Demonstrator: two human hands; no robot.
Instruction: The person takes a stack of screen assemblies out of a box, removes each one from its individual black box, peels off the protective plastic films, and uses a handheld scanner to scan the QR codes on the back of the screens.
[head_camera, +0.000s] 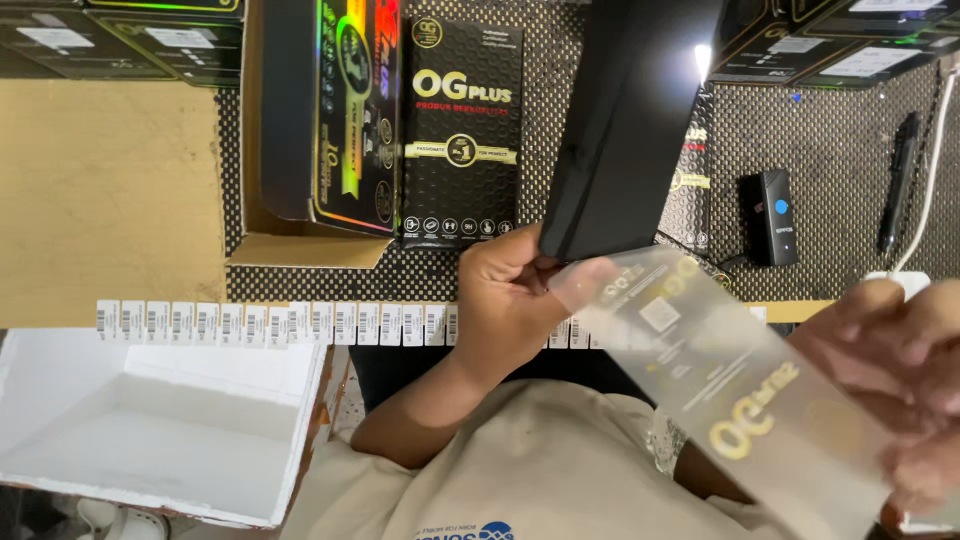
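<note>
A clear, glossy plastic sleeve with gold lettering stretches slantwise across the lower right of the view, soft and flat, slightly blurred. At its ten o'clock end the left hand pinches it together with the lower corner of a flat, matte black rectangular box, which rises toward twelve o'clock. At the sleeve's four o'clock end the right hand closes its fingers on the plastic edge. Out at nine o'clock from the left hand runs a strip of small white barcode stickers along the table edge. At eleven o'clock stands a black retail box on a dotted mat, beside an open cardboard carton. At eight o'clock sits a white foam tray.
</note>
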